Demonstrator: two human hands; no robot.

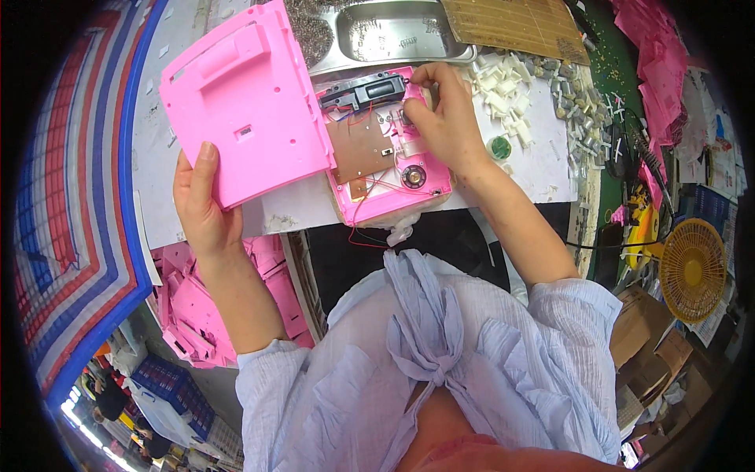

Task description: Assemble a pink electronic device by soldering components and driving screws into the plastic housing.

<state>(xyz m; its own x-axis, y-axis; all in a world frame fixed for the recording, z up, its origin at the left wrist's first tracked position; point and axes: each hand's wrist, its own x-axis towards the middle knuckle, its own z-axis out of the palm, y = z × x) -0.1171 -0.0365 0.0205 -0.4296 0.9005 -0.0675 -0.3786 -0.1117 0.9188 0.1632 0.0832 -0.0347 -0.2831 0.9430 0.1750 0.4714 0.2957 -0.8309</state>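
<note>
The left hand (206, 197), upper left of the frame, clamps a pink panel (255, 141) by its lower-left edge; at upper centre lies a pink casing (437, 178) with a brown board (358, 149); the right hand (447, 118) bends over its right side, its grip unclear; white pieces (503, 94) lie just beyond.

Left hand (208, 203) gripping, thumb (205, 164) upright, right hand (451, 122) stretched forward, fingers (431, 73) bent, forearms (521, 220) bare
</note>
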